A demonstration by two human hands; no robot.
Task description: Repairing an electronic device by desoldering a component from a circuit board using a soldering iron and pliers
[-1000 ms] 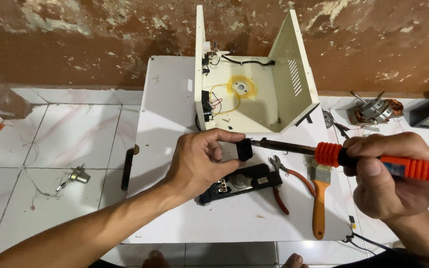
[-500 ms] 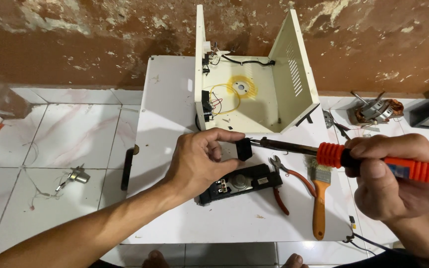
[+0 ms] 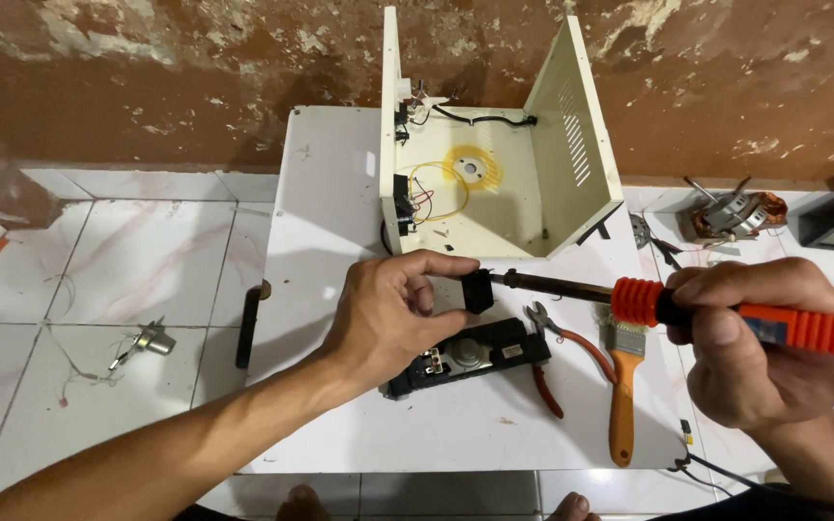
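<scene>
You're mid-solder here: left hand (image 3: 388,314) pinching the small black component (image 3: 478,290) above the tabletop (image 3: 340,222), right hand (image 3: 755,342) clenched on the orange soldering iron (image 3: 726,318), tip touching it, so hold steady.

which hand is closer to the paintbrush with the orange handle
Right. The right hand, holding the soldering iron, is just right of the paintbrush; the left hand is farther left, beyond the pliers.
</scene>
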